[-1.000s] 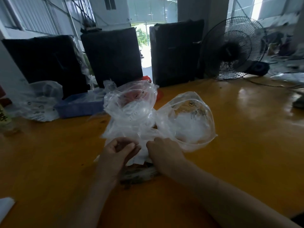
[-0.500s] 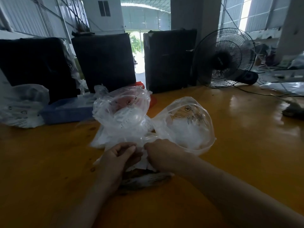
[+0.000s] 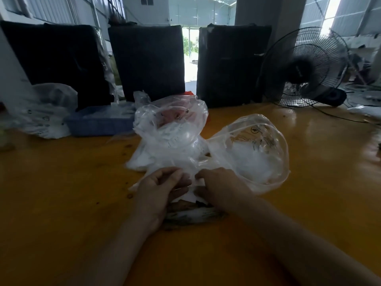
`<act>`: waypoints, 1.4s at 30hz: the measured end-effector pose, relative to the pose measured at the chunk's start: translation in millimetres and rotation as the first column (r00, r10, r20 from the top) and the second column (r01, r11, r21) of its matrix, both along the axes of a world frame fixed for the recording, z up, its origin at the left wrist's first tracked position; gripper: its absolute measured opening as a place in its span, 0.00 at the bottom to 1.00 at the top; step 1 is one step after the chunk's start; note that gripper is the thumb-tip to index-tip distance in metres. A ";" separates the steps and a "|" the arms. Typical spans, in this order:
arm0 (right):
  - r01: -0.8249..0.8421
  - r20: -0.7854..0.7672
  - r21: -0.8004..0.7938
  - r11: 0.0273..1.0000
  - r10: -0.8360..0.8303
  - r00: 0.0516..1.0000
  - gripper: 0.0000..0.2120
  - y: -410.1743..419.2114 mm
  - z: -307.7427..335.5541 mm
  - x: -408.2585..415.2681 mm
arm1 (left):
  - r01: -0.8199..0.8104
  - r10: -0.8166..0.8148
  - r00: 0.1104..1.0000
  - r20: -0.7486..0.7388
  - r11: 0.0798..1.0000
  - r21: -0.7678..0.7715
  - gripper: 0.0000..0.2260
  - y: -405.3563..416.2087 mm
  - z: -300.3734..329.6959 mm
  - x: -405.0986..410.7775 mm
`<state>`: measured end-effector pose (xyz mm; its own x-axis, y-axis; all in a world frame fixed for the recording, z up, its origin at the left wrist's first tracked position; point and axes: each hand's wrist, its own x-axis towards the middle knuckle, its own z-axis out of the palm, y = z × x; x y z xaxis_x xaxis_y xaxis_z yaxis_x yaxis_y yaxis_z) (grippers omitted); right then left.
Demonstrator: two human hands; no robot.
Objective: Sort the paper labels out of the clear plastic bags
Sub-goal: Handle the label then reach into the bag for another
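Glossy orange table [image 3: 61,182]; clear crinkled plastic bags [image 3: 171,129].

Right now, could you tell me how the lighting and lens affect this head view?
Head view: strong backlight from the doorway leaves the black panels nearly featureless; glare streaks the orange table; wide-angle bending curves the fan; both hands look soft.

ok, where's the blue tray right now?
In the head view the blue tray sits on the orange table, left of centre, between a crumpled plastic bag on its left and the clear bags on its right.
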<state>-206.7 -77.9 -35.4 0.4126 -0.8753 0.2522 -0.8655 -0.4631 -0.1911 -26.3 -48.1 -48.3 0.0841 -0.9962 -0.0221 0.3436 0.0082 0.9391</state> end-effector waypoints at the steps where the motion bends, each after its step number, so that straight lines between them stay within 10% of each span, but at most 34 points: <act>1: -0.005 -0.031 -0.005 1.000 0.005 1.000 0.15 -0.5 -1.1 0.4 | -0.006 0.006 1.000 0.014 1.000 0.001 0.07 1.5 0.3 0.6; 8: -0.022 0.257 0.016 1.000 0.017 0.966 0.08 0.0 7.4 -8.1 | -0.032 0.032 0.999 -0.028 0.999 -0.009 0.06 5.4 1.4 4.3; 13: -0.127 0.818 0.266 0.956 -0.154 0.555 0.09 6.1 11.7 -16.5 | -0.031 0.030 0.983 -0.179 1.000 -0.003 0.14 7.6 4.9 5.2; 19: -0.300 0.917 0.352 0.887 -0.262 0.301 0.10 4.2 14.9 -17.4 | -0.020 0.016 0.983 -0.180 1.000 -0.023 0.09 7.9 5.2 3.5; 36: -0.049 0.678 -0.095 0.994 0.101 0.728 0.06 13.7 11.4 -5.6 | 0.012 -0.010 0.985 -0.172 1.000 0.011 0.11 13.0 9.7 2.1; 42: -0.039 0.664 -0.134 0.990 0.119 0.738 0.06 17.1 13.7 -1.9 | 0.022 -0.021 0.991 -0.134 1.000 0.002 0.15 14.8 8.1 1.5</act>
